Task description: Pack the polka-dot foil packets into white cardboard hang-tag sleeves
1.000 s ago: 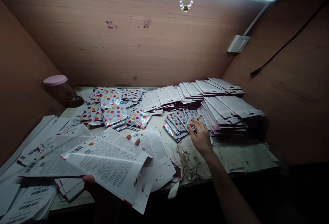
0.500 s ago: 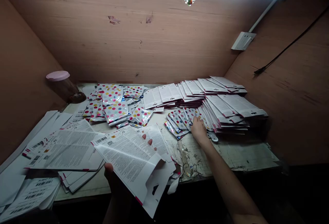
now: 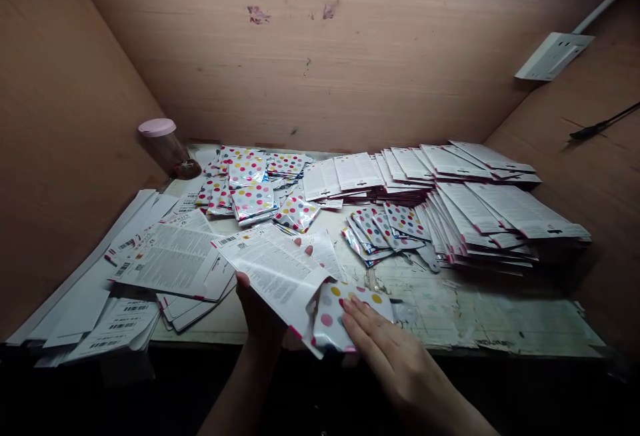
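My left hand (image 3: 260, 313) grips a white printed envelope (image 3: 280, 283) from below, thumb on the near side and fingertips showing beyond its far edge. The envelope's right end gapes open. At that opening lies a polka-dot packet (image 3: 333, 316), its left edge against the mouth of the envelope. My right hand (image 3: 383, 343) holds this packet, fingers together across its top; the thumb is hidden. A small fan of polka-dot packets (image 3: 370, 229) rests on the table beyond my right hand.
Stacked white envelopes (image 3: 480, 216) stand at the right. More dotted packets (image 3: 247, 169) are piled at back left, near a jar with a pink lid (image 3: 157, 127). Printed envelopes (image 3: 170, 256) and barcode sheets (image 3: 115, 329) cover the left side. A switch box (image 3: 555, 56) is on the right wall.
My right hand has come back from the fan of packets to the envelope's open end, now with a dotted packet. The view has shifted, and the envelope stays in my left hand.
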